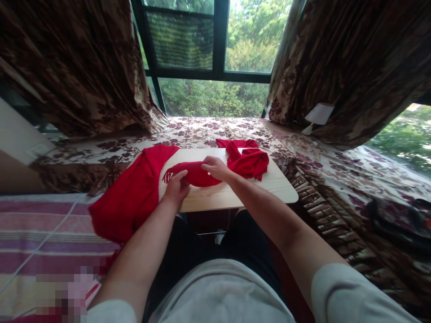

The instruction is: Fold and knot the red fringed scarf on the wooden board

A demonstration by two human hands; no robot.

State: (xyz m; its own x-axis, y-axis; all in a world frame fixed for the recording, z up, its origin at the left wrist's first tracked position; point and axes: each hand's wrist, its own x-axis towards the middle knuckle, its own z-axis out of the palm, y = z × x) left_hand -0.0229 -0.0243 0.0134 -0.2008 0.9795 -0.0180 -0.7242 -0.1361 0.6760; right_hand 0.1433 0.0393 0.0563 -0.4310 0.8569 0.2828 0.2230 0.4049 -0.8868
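Note:
A folded red scarf (195, 172) with a dark fringe at its left end lies across a pale wooden table (215, 202). My left hand (177, 187) holds its near left part, thumb on top and the other fingers partly hidden. Around the scarf's right part my right hand (214, 167) is closed, with the fingertips on the far edge. To the right lies a bunched red cloth (251, 160) with some fringe. On the left, a larger red cloth (131, 193) drapes over the table's edge and hangs down.
Behind the table runs a ledge (208, 128) with a flowered cover, below a window (215, 49). A small white lamp (319, 114) stands on it at right. A striped bed cover (43, 229) lies at left, and a dark bag (397, 220) at far right.

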